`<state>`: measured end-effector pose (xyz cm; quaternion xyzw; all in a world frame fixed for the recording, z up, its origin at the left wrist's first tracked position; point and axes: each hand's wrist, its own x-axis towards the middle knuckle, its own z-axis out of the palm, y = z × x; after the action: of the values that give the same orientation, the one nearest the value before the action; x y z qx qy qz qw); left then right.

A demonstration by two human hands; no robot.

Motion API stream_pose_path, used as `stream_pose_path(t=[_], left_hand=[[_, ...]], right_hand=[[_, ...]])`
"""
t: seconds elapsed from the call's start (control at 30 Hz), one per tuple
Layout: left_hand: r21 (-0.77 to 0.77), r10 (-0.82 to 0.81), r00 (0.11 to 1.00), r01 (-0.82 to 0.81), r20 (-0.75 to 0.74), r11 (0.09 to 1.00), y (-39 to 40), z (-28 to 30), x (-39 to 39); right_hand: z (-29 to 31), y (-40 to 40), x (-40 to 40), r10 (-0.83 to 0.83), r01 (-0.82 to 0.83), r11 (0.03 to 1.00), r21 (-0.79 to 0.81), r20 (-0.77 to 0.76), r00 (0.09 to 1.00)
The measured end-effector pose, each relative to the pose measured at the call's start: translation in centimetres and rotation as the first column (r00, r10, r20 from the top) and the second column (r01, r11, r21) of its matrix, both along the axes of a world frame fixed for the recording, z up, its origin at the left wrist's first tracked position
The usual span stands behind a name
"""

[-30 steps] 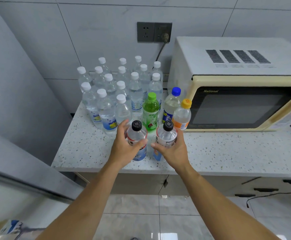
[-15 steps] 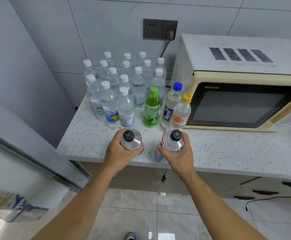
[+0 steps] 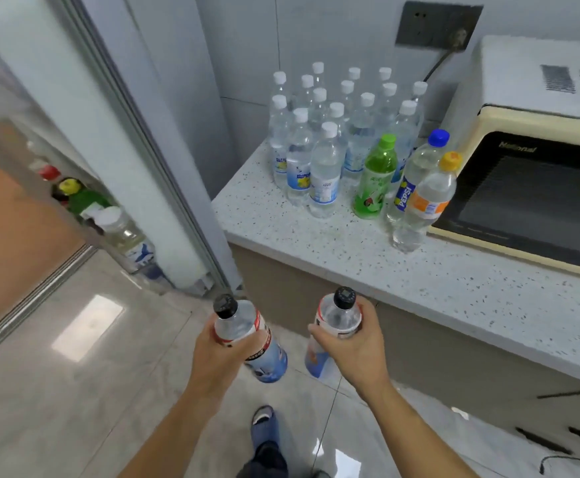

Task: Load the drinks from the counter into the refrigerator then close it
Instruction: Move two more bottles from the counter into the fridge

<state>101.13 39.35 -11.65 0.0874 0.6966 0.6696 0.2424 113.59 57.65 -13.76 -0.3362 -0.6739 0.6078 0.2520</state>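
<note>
A grey tiled kitchen wall rises behind a speckled white stone counter [image 3: 316,243], and glossy pale floor tiles [image 3: 92,391] spread below me. My left hand [image 3: 217,353] grips a clear plastic bottle with a black cap and a red-and-blue label [image 3: 247,336], tilted, its cap leaning to the left. My right hand [image 3: 354,346] wraps around a second clear black-capped bottle with a white-and-blue label [image 3: 335,326], nearly upright. Both bottles are off the counter, over the floor in front of its front edge.

At the counter's back left corner stands a tight cluster of clear white-capped water bottles [image 3: 330,132]. Just right of them, toward the front, stand a green bottle with a green cap [image 3: 374,177], a clear blue-capped Pepsi bottle [image 3: 416,174] and a clear orange-capped bottle with an orange label [image 3: 426,201], which is beside the cream microwave oven [image 3: 523,188].

To my left the open white refrigerator door [image 3: 85,132] shows a door shelf holding several bottles [image 3: 92,208]. My foot in a blue slipper [image 3: 264,429] is on the floor below.
</note>
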Motion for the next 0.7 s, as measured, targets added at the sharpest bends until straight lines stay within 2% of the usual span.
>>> stream_pose_path(t=[0.17,0.33,0.47,0.7], left_hand=[[0.014,0.186,0.978,-0.188,0.099,0.982,-7.1,-0.1,1.8],[0.027,0.395,0.908,-0.402,0.136,0.915,-14.0,0.7,1.6],[0.041,0.526,0.837,-0.537,0.148,0.843,-20.1,0.9,0.7],[-0.05,0.678,0.716,-0.68,0.165,0.731,-30.2,-0.5,-2.6]], right_hand=[[-0.6,-6.2,-2.1,0.225,-0.225,0.971,-0.076,-0.007,0.974],[0.4,-12.4,-5.6,0.409,-0.41,0.907,-0.094,-0.031,0.912],[0.4,-17.3,-8.6,0.519,-0.518,0.849,-0.1,-0.022,0.855],[0.2,-27.3,-14.8,0.613,-0.606,0.787,-0.112,0.042,0.789]])
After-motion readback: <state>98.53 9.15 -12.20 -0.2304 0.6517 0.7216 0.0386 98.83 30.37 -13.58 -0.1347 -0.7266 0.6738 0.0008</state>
